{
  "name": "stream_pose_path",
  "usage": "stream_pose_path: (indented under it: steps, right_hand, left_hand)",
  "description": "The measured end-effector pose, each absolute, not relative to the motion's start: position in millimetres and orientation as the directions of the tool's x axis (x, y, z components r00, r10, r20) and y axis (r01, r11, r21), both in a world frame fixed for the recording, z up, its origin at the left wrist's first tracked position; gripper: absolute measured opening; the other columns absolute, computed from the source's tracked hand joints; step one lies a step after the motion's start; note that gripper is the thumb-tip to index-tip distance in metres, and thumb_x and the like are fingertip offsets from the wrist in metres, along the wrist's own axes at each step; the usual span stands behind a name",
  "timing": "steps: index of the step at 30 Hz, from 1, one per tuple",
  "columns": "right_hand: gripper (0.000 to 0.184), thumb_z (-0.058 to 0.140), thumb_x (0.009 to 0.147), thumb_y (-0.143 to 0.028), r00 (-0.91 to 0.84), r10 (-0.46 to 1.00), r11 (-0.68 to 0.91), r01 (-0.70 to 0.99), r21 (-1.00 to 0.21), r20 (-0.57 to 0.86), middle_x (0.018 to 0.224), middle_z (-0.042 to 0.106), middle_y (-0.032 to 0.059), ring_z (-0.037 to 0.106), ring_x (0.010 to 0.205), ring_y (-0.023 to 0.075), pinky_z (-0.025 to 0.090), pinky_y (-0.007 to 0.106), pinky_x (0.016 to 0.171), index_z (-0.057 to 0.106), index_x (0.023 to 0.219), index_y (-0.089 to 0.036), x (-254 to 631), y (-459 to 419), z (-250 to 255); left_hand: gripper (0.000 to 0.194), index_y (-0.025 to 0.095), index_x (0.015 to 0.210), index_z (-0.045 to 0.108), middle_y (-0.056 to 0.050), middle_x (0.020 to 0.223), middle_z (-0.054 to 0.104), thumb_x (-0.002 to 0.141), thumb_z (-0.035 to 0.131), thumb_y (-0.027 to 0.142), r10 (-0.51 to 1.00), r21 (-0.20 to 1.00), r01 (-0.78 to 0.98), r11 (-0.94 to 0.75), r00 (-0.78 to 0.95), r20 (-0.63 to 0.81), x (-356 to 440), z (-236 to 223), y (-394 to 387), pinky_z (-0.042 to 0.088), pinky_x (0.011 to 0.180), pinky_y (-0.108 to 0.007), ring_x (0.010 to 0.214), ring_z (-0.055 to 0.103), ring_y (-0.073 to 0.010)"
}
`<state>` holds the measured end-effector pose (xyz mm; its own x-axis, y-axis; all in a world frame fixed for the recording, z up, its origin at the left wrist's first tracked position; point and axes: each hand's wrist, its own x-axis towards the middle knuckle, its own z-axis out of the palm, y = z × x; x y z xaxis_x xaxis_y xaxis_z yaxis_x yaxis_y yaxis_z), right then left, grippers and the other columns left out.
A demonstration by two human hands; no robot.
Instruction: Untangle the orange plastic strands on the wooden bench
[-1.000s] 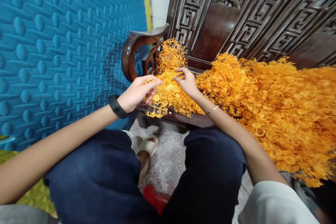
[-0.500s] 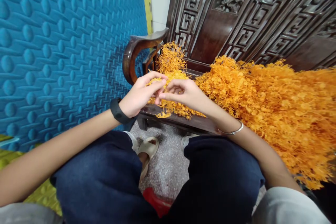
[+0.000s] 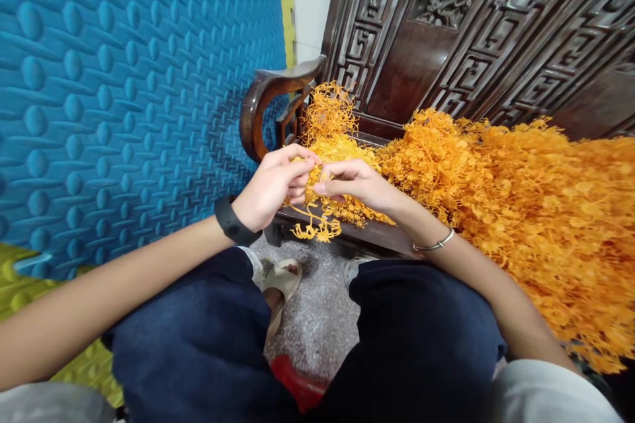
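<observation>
Over the near edge of the bench my left hand [image 3: 270,188], with a black band on its wrist, has thumb and index finger pinched together. My right hand [image 3: 360,184], a silver bangle on its wrist, faces it with thumb and fingers closed on thin yellow-orange strands. An orange plastic sprig [image 3: 317,230] with small branching tips dangles just below both hands. Its upper part is hidden among the fingers. Behind the hands lies a loose pile of orange sprigs [image 3: 330,115].
The dark carved wooden bench [image 3: 407,69] has a curved armrest [image 3: 253,109] at left. A large orange heap [image 3: 540,211] covers its right side. Blue textured foam matting [image 3: 124,99] lies at left. Below are a sandal [image 3: 285,281] and a red object [image 3: 297,380] between my legs.
The fingertips of both hands have closed into pinches. The orange sprig now hangs lower and shows more clearly beneath them. The view has shifted slightly.
</observation>
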<state>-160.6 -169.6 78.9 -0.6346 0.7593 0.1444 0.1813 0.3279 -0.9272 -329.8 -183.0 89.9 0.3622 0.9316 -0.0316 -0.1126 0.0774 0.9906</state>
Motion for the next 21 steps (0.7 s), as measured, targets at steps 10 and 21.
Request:
stream_pose_path:
  steps: [10, 21]
  right_hand:
    - [0.033, 0.063, 0.080, -0.031, -0.687, 0.725, 0.252, 0.183, -0.950, 0.060, 0.051, 0.037, -0.0064, 0.029, 0.047, 0.0040, 0.023, 0.023, 0.047, 0.047, 0.055, -0.016, -149, -179, 90]
    - [0.031, 0.066, 0.077, -0.029, -0.624, 0.773, 0.267, 0.164, -0.950, 0.110, 0.052, 0.039, -0.0059, 0.031, 0.048, 0.0041, 0.024, 0.022, 0.047, 0.050, 0.054, -0.015, -129, -180, 87]
  left_hand:
    - [0.008, 0.017, 0.074, 0.048, 0.011, 0.044, 0.025, 0.079, 0.053, 0.020, 0.916, 0.990, -0.141, 0.026, 0.401, 0.033, -327, 91, -198, 0.016, 0.038, -0.017, 0.035, 0.018, -0.0018]
    - [0.005, 0.015, 0.068, 0.055, 0.010, 0.039, 0.029, 0.073, 0.057, 0.016, 0.947, 0.975, -0.221, -0.006, 0.312, 0.076, -330, 90, -192, 0.016, 0.036, -0.018, 0.033, 0.021, -0.0023]
